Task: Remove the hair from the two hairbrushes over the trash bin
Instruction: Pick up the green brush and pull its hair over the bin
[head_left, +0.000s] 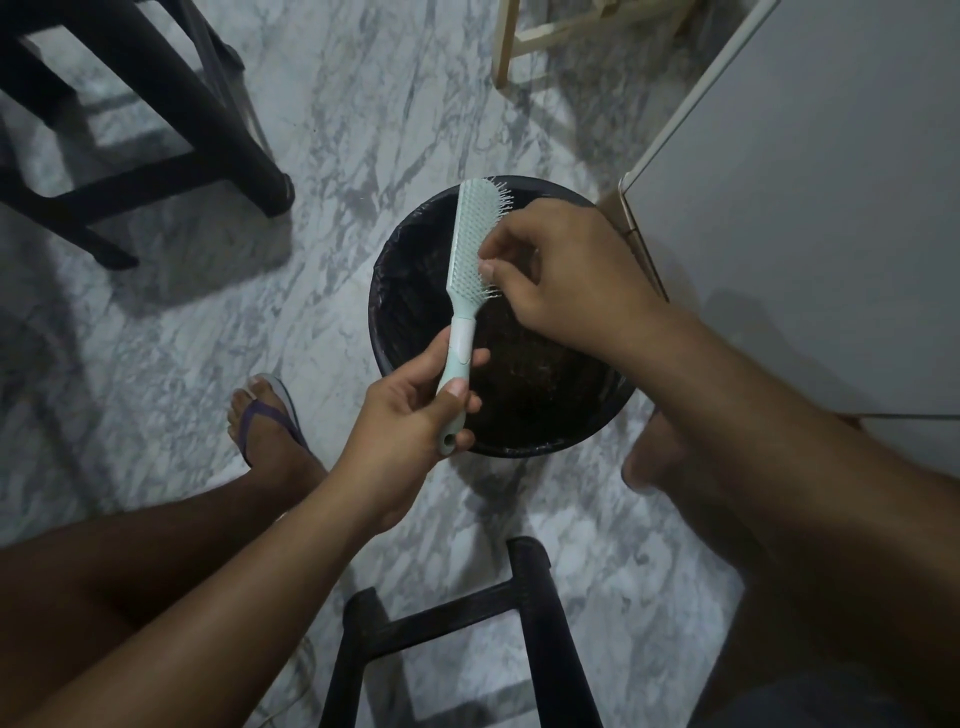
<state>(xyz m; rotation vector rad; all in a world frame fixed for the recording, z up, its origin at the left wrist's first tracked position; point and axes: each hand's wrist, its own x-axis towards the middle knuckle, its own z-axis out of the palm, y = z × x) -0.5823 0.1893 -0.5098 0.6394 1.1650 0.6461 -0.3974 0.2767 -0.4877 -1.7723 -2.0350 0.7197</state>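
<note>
A pale mint hairbrush (470, 244) stands upright over a round black trash bin (415, 312) lined with a dark bag. My left hand (410, 421) grips the brush's handle from below. My right hand (566, 275) reaches in from the right, thumb and fingertips pinched together in the bristles at the middle of the brush head. Any hair between those fingers is too fine to make out. Only one hairbrush is in view.
A dark stool (156, 140) stands at the upper left and another dark stool frame (519, 623) sits close below the bin. A white cabinet (805, 208) fills the right side. My sandalled foot (270, 421) rests on the marble floor left of the bin.
</note>
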